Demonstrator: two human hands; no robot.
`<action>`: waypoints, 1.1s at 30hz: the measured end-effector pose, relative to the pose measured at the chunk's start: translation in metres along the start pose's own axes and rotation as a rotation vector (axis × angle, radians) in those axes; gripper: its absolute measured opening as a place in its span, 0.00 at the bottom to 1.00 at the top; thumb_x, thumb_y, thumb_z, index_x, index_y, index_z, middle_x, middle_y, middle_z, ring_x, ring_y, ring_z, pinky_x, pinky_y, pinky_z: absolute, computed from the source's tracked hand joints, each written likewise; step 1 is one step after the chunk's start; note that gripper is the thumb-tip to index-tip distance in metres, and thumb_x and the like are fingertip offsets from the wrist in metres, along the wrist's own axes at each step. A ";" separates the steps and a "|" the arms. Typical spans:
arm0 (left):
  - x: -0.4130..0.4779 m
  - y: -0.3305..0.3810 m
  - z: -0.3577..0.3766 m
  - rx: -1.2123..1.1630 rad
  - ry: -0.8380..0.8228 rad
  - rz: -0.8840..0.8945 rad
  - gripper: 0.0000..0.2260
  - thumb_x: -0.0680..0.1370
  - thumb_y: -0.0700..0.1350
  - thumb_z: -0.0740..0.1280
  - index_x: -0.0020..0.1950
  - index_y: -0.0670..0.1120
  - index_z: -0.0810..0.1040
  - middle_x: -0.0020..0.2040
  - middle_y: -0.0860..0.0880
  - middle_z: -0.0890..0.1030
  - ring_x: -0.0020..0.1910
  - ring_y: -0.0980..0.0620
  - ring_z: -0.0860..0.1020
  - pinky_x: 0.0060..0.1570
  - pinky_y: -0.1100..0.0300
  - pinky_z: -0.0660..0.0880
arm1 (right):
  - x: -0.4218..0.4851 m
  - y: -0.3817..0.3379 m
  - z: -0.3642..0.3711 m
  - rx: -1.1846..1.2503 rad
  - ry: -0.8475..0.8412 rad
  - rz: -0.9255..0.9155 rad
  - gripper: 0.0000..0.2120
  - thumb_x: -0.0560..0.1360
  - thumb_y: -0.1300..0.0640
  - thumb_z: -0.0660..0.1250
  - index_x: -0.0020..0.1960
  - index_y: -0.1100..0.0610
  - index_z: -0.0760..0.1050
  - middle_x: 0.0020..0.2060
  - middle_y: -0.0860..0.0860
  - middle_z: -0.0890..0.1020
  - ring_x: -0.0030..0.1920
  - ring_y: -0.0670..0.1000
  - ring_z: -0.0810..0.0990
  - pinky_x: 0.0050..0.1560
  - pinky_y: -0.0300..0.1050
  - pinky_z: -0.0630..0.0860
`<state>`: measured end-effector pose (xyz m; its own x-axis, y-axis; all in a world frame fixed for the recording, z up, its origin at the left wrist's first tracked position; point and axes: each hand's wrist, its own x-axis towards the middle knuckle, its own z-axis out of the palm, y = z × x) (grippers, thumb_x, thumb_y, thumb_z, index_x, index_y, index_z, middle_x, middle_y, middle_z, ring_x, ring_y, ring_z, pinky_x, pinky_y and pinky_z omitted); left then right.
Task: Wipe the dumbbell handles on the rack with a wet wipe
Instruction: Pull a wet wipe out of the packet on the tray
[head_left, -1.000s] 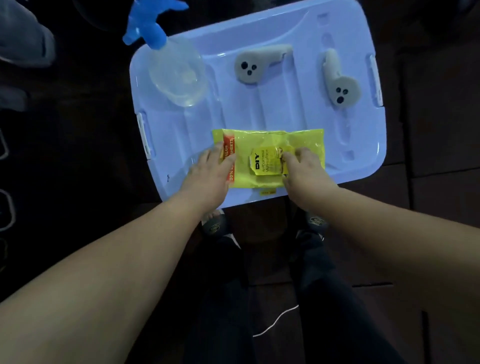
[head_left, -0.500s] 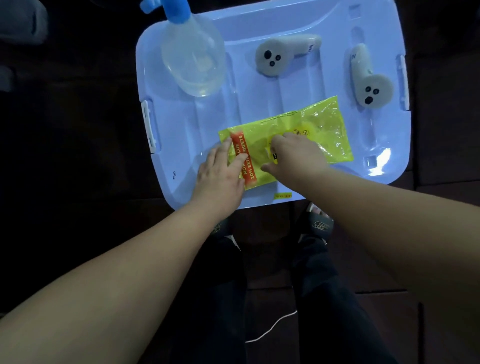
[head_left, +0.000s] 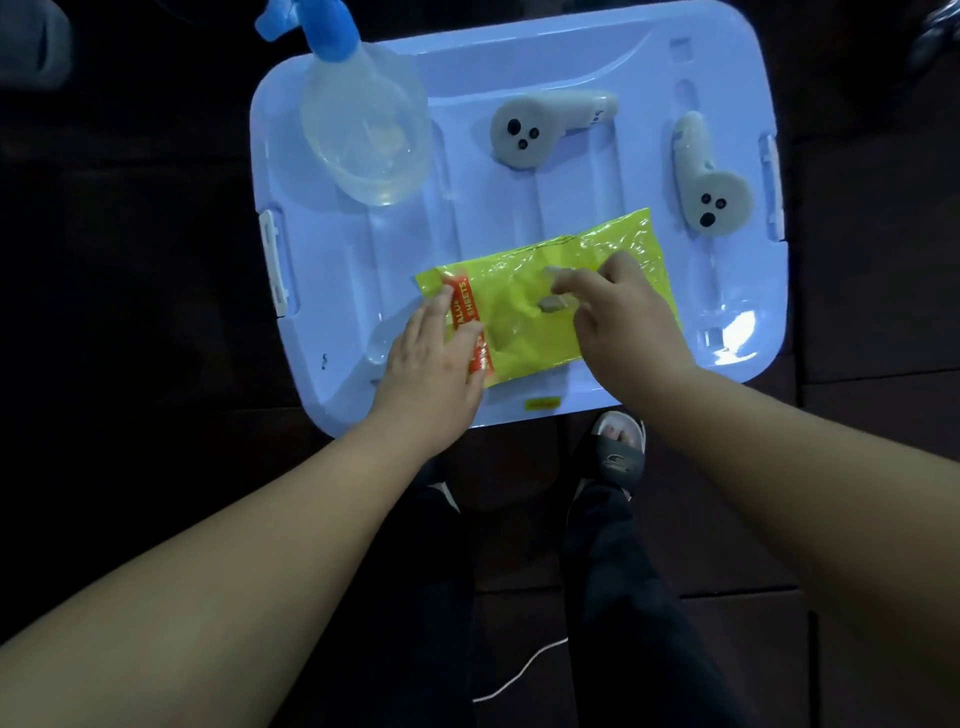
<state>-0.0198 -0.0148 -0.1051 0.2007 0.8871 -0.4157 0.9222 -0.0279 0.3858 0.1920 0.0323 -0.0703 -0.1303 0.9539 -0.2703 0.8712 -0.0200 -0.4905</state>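
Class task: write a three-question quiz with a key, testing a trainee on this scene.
1. True or false: the left hand presses on the orange-labelled end of the yellow plastic wipe pack.
2. How many grey plastic handheld controllers lie on the pale blue plastic lid?
3. The clear spray bottle with the blue trigger sits at the lid's: A far-left corner; B near-right corner; C centre.
Key: 1 true; 2 two; 3 A
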 end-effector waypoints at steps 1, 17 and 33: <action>0.001 0.001 0.000 0.003 0.002 -0.005 0.24 0.80 0.50 0.70 0.75 0.47 0.72 0.83 0.40 0.56 0.81 0.37 0.57 0.76 0.41 0.60 | -0.004 0.009 -0.005 0.013 0.019 0.035 0.19 0.76 0.66 0.60 0.61 0.50 0.79 0.47 0.55 0.69 0.40 0.61 0.74 0.39 0.52 0.76; 0.026 0.015 0.011 -0.069 0.277 0.088 0.18 0.74 0.43 0.65 0.62 0.41 0.81 0.73 0.39 0.73 0.72 0.35 0.71 0.70 0.38 0.68 | 0.024 0.037 0.005 -0.152 0.105 0.277 0.08 0.73 0.47 0.71 0.50 0.47 0.80 0.56 0.52 0.71 0.58 0.58 0.69 0.54 0.51 0.62; 0.043 0.015 0.005 -0.129 0.169 0.054 0.20 0.74 0.43 0.63 0.64 0.42 0.82 0.71 0.43 0.76 0.70 0.38 0.73 0.70 0.41 0.71 | 0.036 0.027 0.032 -0.319 0.044 -0.005 0.07 0.75 0.49 0.68 0.47 0.51 0.82 0.50 0.55 0.73 0.57 0.61 0.72 0.52 0.55 0.63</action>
<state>0.0044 0.0207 -0.1211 0.1801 0.9509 -0.2517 0.8593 -0.0276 0.5107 0.1959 0.0565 -0.1202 -0.1200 0.9661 -0.2288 0.9760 0.0726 -0.2053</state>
